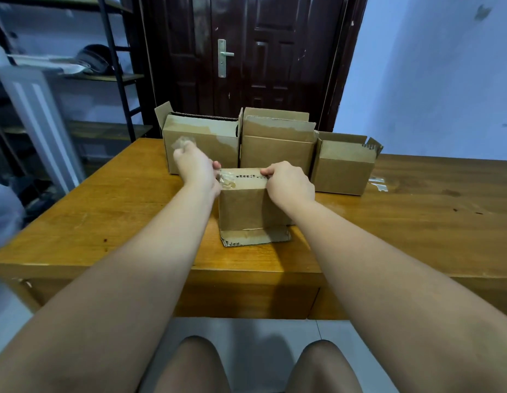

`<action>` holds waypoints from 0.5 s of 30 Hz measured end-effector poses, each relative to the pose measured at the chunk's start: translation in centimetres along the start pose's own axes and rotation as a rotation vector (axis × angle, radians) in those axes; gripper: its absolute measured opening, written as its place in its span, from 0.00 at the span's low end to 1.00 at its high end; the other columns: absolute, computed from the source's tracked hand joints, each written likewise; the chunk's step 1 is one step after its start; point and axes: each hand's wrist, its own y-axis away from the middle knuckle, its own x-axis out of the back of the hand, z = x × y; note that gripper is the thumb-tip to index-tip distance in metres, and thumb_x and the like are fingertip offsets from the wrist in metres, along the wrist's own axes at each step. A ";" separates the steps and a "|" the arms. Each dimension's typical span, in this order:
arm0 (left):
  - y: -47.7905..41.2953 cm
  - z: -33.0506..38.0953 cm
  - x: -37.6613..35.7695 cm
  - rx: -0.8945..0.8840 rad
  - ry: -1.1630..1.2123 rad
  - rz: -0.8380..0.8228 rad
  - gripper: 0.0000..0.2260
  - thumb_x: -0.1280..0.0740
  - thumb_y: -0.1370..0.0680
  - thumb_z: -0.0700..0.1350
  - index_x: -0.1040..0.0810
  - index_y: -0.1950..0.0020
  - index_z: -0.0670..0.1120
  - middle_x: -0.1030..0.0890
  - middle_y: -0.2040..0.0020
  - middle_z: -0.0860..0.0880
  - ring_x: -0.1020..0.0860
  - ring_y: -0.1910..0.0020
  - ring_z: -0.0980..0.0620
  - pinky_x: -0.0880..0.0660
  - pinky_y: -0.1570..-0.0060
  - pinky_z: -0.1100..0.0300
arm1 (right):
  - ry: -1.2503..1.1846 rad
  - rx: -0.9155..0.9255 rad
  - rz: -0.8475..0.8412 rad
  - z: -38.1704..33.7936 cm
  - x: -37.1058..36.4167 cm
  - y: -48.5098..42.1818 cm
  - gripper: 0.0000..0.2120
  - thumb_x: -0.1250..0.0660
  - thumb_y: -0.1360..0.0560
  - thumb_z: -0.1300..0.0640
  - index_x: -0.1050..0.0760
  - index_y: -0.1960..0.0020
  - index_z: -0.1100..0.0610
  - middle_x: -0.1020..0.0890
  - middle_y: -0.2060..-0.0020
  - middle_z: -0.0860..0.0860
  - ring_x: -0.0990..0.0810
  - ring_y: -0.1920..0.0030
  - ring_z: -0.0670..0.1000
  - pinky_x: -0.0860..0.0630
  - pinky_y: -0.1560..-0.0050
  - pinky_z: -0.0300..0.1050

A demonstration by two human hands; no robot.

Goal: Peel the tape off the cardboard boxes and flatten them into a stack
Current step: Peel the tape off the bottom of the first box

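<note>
On table (119,208), upright brown box (246,207), crumpled tape (228,181)

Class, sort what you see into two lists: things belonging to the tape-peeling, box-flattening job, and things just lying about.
Job: front box, left box, middle box, right box, crumpled tape, left hand, right hand.
Lying about: cap, shelf, door.

A wooden table (104,199) stands before a dark door (263,52), shelving (116,66) left

door (275,52): dark brown, panelled, silver handle (222,56)
wall (431,80): pale bluish, kinda scuffed
floor (246,330): light tiles
bench (119,208): orangey wood
left side: black metal rack (116,66)
</note>
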 end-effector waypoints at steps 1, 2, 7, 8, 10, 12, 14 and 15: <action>-0.1 0.2 0.4 0.035 0.070 0.013 0.13 0.49 0.16 0.50 0.31 0.39 0.45 0.33 0.69 0.51 0.36 0.79 0.57 0.34 0.75 0.65 | 0.010 -0.001 0.000 -0.1 0.0 0.0 0.19 0.43 0.20 0.60 0.26 0.34 0.45 0.21 0.40 0.52 0.24 0.42 0.56 0.27 0.51 0.49; -0.2 0.4 0.8 0.047 0.124 0.033 0.14 0.49 0.16 0.49 0.31 0.39 0.44 0.30 0.67 0.50 0.37 0.79 0.57 0.35 0.75 0.65 | 0.019 -0.003 -0.002 -0.3 0.0 -0.1 0.18 0.43 0.20 0.60 0.26 0.34 0.46 0.21 0.41 0.53 0.23 0.43 0.56 0.26 0.50 0.49; -1.7 1.5 2.7 -0.308 -0.237 0.078 0.08 0.46 0.17 0.49 0.34 0.53 0.49 0.32 0.64 0.52 0.36 0.70 0.54 0.34 0.70 0.61 | 0.045 -0.008 -0.014 -0.6 0.3 0.0 0.16 0.41 0.20 0.59 0.26 0.34 0.49 0.21 0.43 0.54 0.22 0.45 0.56 0.25 0.51 0.50; -1.9 1.7 3.2 -0.424 -0.368 0.035 0.06 0.45 0.18 0.49 0.35 0.54 0.49 0.33 0.64 0.52 0.34 0.69 0.54 0.33 0.67 0.59 | 0.049 -0.008 -0.014 -0.7 0.4 0.0 0.17 0.41 0.20 0.59 0.26 0.34 0.49 0.21 0.43 0.54 0.22 0.46 0.56 0.25 0.51 0.50; -1.6 1.8 4.0 -0.524 -0.640 -0.149 0.05 0.41 0.19 0.47 0.34 0.45 0.47 0.31 0.60 0.55 0.31 0.65 0.58 0.31 0.63 0.63 | 0.063 -0.007 -0.016 -0.8 0.4 0.0 0.17 0.41 0.20 0.60 0.26 0.34 0.50 0.21 0.44 0.55 0.22 0.46 0.57 0.24 0.49 0.51; -1.4 1.3 4.6 -0.483 -0.952 -0.313 0.15 0.38 0.20 0.47 0.33 0.34 0.44 0.26 0.50 0.54 0.26 0.58 0.58 0.27 0.57 0.63 | 0.071 -0.005 -0.020 -0.9 0.4 0.0 0.16 0.41 0.21 0.60 0.25 0.34 0.51 0.20 0.44 0.55 0.22 0.46 0.57 0.23 0.48 0.52; -1.5 0.5 5.1 -0.435 -1.246 -0.373 0.17 0.39 0.19 0.49 0.29 0.33 0.42 0.22 0.43 0.48 0.22 0.50 0.49 0.26 0.51 0.57 | 0.078 -0.004 -0.024 -1.1 0.5 0.0 0.16 0.41 0.20 0.60 0.25 0.35 0.51 0.20 0.44 0.55 0.22 0.47 0.57 0.23 0.50 0.52; -1.6 0.1 5.3 -0.415 -1.321 -0.387 0.16 0.40 0.19 0.49 0.24 0.37 0.40 0.20 0.48 0.45 0.23 0.51 0.46 0.27 0.54 0.56 | 0.083 -0.004 -0.027 -1.1 0.5 0.1 0.16 0.41 0.20 0.60 0.25 0.34 0.50 0.20 0.44 0.55 0.22 0.47 0.57 0.23 0.49 0.52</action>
